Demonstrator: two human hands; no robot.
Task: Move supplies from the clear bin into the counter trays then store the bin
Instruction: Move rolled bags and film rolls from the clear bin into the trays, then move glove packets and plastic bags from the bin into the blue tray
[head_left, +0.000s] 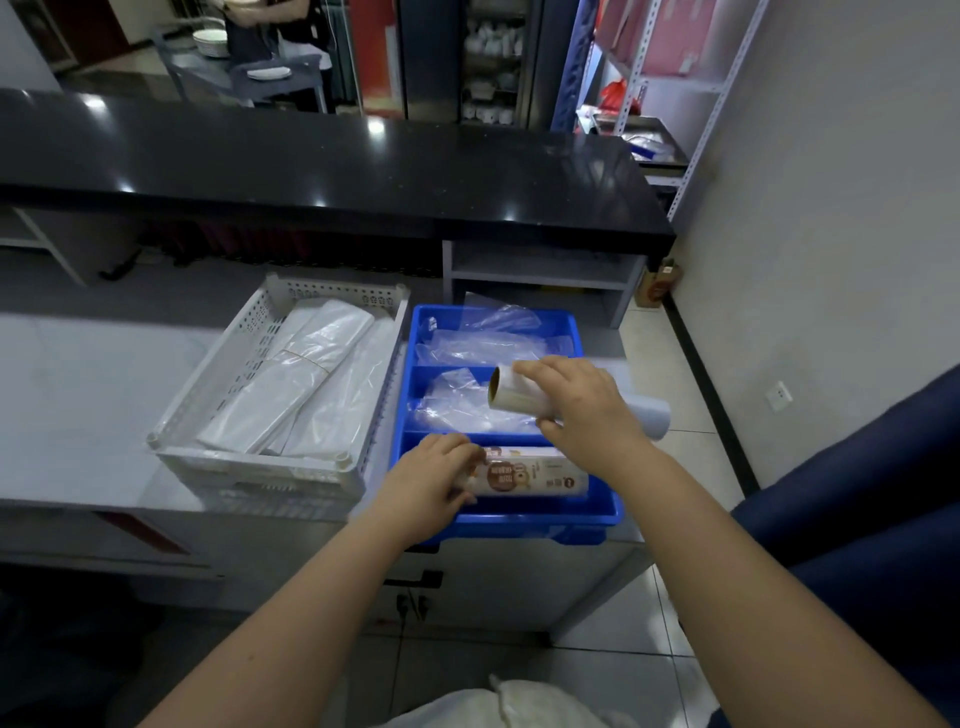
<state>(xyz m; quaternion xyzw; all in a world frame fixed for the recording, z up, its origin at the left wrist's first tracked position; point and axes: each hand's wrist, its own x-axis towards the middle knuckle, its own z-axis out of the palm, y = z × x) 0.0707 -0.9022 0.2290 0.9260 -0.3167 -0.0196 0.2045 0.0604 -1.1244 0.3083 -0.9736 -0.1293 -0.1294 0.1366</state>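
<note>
A blue divided tray (602, 512) sits on the white counter at the right. Its two far compartments hold clear plastic bags (483, 338). In its near compartment lies a printed white box (535, 475), and my left hand (434, 480) grips the box's left end. My right hand (582, 402) holds a roll of cling film (511, 392) with a cardboard core, tilted above the middle compartment. A white perforated basket (260, 332) to the left holds folded white plastic bags (306, 374). No clear bin is in view.
A black raised counter top (311, 166) runs across behind the trays, with an open shelf (540, 275) under its right end. Metal shelving (675, 78) stands against the right wall. A blue chair (857, 493) is at my right. A person stands by a table in the background.
</note>
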